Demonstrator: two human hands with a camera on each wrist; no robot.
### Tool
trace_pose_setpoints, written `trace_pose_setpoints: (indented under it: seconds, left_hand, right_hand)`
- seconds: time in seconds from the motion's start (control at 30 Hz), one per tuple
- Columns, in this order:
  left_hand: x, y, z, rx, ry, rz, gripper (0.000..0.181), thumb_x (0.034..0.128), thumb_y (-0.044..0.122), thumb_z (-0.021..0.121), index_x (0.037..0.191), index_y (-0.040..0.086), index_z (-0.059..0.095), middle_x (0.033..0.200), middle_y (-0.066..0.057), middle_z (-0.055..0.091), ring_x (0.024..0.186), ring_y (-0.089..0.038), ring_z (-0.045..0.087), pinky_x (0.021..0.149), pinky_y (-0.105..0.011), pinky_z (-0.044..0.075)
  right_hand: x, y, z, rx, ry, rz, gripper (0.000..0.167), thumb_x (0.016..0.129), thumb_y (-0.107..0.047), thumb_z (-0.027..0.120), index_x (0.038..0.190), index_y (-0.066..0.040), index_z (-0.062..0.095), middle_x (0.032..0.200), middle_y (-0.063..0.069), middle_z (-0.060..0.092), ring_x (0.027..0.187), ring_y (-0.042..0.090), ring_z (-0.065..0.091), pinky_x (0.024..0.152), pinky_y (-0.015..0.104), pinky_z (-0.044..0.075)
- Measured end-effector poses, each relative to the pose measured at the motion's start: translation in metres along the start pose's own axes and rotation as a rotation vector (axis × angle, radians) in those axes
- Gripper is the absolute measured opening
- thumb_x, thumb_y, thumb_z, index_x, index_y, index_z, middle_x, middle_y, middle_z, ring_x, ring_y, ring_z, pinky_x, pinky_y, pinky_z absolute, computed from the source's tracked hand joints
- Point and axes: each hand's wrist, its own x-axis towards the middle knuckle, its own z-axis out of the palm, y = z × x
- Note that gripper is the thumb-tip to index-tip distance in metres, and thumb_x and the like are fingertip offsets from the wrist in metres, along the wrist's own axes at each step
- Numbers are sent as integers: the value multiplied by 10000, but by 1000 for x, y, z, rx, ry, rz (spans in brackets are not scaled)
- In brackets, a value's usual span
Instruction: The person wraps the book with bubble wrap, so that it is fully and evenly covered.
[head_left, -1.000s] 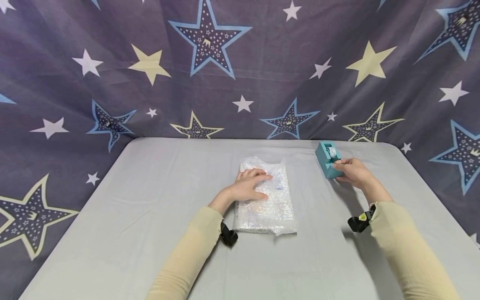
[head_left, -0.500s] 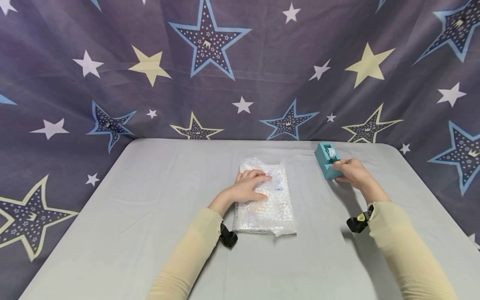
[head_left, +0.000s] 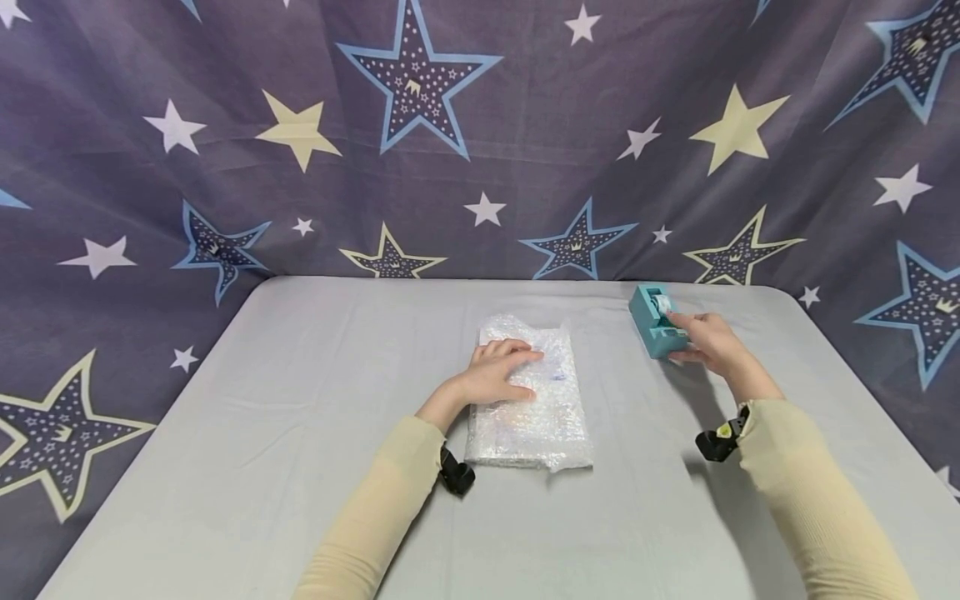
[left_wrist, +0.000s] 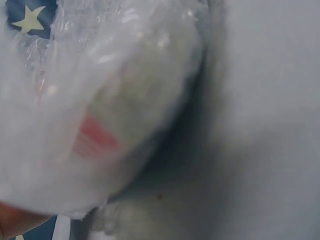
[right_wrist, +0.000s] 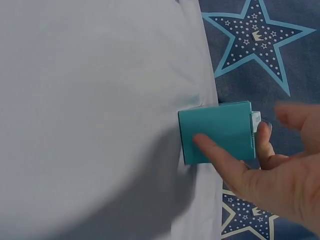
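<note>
A flat package in bubble wrap (head_left: 536,429) lies at the middle of the table, its contents blurred by the plastic. My left hand (head_left: 495,375) rests on top of it, thumb and fingers spread. Close up in the left wrist view, the bubble wrap (left_wrist: 110,60) fills much of the picture, with a red patch inside. At the back right stands a teal tape dispenser (head_left: 651,325) with a roll of clear tape (head_left: 662,302). My right hand (head_left: 708,340) grips its near end. In the right wrist view one digit lies along the teal face and another touches the whitish part.
A light grey cloth covers the table (head_left: 300,467). Behind it and along both sides hangs a dark curtain (head_left: 450,192) with a star pattern. Black wrist cameras (head_left: 456,471) are strapped at both cuffs.
The right hand's upper finger has shifted from the dispenser's near end back towards the tape roll. The left hand, package and dispenser stay almost where they were.
</note>
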Motion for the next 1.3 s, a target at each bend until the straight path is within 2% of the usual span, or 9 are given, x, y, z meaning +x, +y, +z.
trace_pose_setpoints:
  seconds: [0.1,0.23,0.6,0.8,0.9,1.0,1.13,1.23,1.3]
  left_hand:
    - [-1,0,1,10,4,-1,677,820,446,608,1408,247,336,1456,-22,265,1316,-240,211,1048,-455,136]
    - [-1,-1,1,19,9,-3,676,822,452,601,1408,247,334,1456,-26,266,1313,-242,215,1049,-456,142]
    - [-2,-1,3,14,9,-7,672,828,453,594,1412,258,324,1460,-16,259,1312,-229,212,1050,-447,141]
    - [-1,-1,2,13,22,-2,663,827,435,602,1406,249,339,1453,-20,270,1310,-233,217,1052,-449,141]
    - [-2,0,2,11,22,-1,663,826,432,604,1405,243,343,1452,-24,273,1310,-238,218,1051,-452,143]
    - [-2,0,2,17,21,-5,664,825,436,604,1405,247,342,1452,-23,274,1310,-238,220,1048,-449,148]
    - [-2,0,3,22,22,-5,664,826,440,601,1406,252,339,1454,-18,272,1310,-233,219,1049,-442,149]
    - [-1,1,3,14,25,1,661,824,435,604,1403,247,345,1451,-22,276,1310,-235,220,1050,-443,146]
    - [-1,1,2,11,24,1,660,824,434,605,1402,246,348,1450,-25,277,1310,-236,221,1050,-445,144]
  right_hand:
    - [1,0,2,69,17,-3,669,976,-308,222,1377,158,-43,1463,294,-24,1333,393,121,967,402,399]
    - [3,1,3,98,34,-1,597,985,-252,186,1381,158,10,1453,306,-18,1317,394,154,956,385,413]
    - [1,2,5,143,58,25,571,973,-175,227,1395,131,-5,1461,294,-19,1321,389,158,944,343,427]
    - [0,0,5,198,75,44,577,942,-135,278,1412,102,39,1473,261,-29,1330,366,140,934,336,436]
    - [0,2,5,216,83,43,557,931,-129,294,1392,121,108,1470,264,-28,1321,365,159,913,323,451]
    - [0,4,5,228,84,37,427,915,-122,315,1272,110,287,1466,267,-21,1299,355,196,904,316,457]
    - [-2,6,5,252,81,30,169,885,-96,346,963,46,397,1453,262,28,1243,318,260,901,319,460]
    - [-2,7,2,268,78,24,132,866,-71,368,809,25,439,1285,294,225,1109,283,378,885,326,469]
    - [-3,7,1,290,67,20,173,854,-54,372,729,11,472,1092,222,315,968,241,454,870,332,477]
